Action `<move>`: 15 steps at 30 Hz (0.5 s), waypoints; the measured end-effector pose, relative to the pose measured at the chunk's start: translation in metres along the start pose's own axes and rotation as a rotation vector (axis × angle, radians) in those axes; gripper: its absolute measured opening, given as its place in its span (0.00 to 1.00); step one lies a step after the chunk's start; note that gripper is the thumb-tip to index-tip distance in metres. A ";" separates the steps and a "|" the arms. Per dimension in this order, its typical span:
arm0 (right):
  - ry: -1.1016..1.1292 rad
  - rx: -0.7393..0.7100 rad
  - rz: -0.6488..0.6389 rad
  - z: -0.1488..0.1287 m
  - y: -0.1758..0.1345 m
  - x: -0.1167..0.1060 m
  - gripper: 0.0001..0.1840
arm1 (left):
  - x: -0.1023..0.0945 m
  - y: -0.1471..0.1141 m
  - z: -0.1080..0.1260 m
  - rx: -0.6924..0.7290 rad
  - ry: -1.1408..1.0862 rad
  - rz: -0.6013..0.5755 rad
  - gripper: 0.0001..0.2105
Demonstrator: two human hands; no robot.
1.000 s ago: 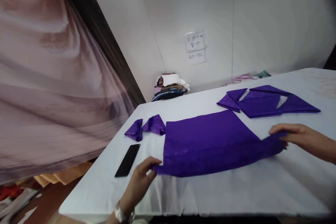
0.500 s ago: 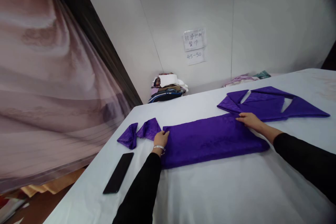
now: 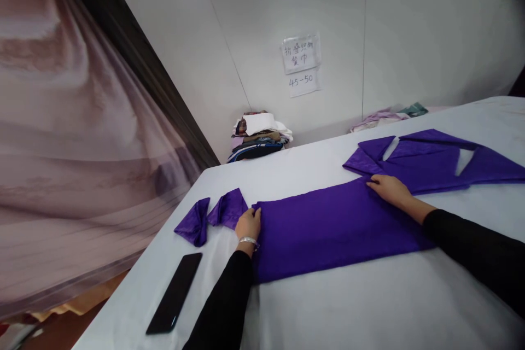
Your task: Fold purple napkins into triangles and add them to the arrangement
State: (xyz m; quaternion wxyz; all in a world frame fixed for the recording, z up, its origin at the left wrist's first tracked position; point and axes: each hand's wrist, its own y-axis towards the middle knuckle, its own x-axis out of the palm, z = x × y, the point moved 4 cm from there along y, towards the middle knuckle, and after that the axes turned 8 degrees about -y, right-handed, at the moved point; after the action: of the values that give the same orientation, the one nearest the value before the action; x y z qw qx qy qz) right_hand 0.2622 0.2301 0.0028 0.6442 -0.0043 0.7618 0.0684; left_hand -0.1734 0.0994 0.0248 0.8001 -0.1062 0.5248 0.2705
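Note:
A purple cloth, doubled into a long rectangle, lies across the white tabletop. Its far left corner is pinched by my left hand, which has a bracelet at the wrist. At the far right corner, my right hand grips the same cloth between thumb and fingers. Just left of my left hand are two small folded purple cloths, one nearer and one further out. Beyond my right hand spreads another purple cloth, loosely folded with gaps in it.
A black phone lies on the white-covered table near its left edge. Stacked fabrics and more cloth sit by the wall behind. A pinkish curtain hangs at left; a handwritten sign is on the wall.
The purple cloth's near edge has come toward me and the cloth lies flatter and smoother. Both hands keep their hold on its far corners. The view has shifted slightly.

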 end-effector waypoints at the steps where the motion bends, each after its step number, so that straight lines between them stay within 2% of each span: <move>1: -0.017 -0.003 -0.005 -0.001 -0.001 -0.001 0.16 | 0.001 0.001 0.000 -0.006 0.004 -0.001 0.17; 9: -0.136 -0.044 -0.007 -0.008 -0.004 0.001 0.16 | 0.006 0.003 -0.002 -0.048 -0.010 -0.008 0.14; 15: -0.143 -0.080 0.018 0.004 -0.004 0.004 0.21 | 0.002 0.005 -0.008 -0.093 -0.113 0.039 0.14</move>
State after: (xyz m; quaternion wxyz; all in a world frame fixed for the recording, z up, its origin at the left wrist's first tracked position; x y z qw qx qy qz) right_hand 0.2654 0.2268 -0.0016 0.6958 -0.0183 0.7103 0.1048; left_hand -0.1813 0.1009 0.0200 0.8174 -0.1178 0.4673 0.3157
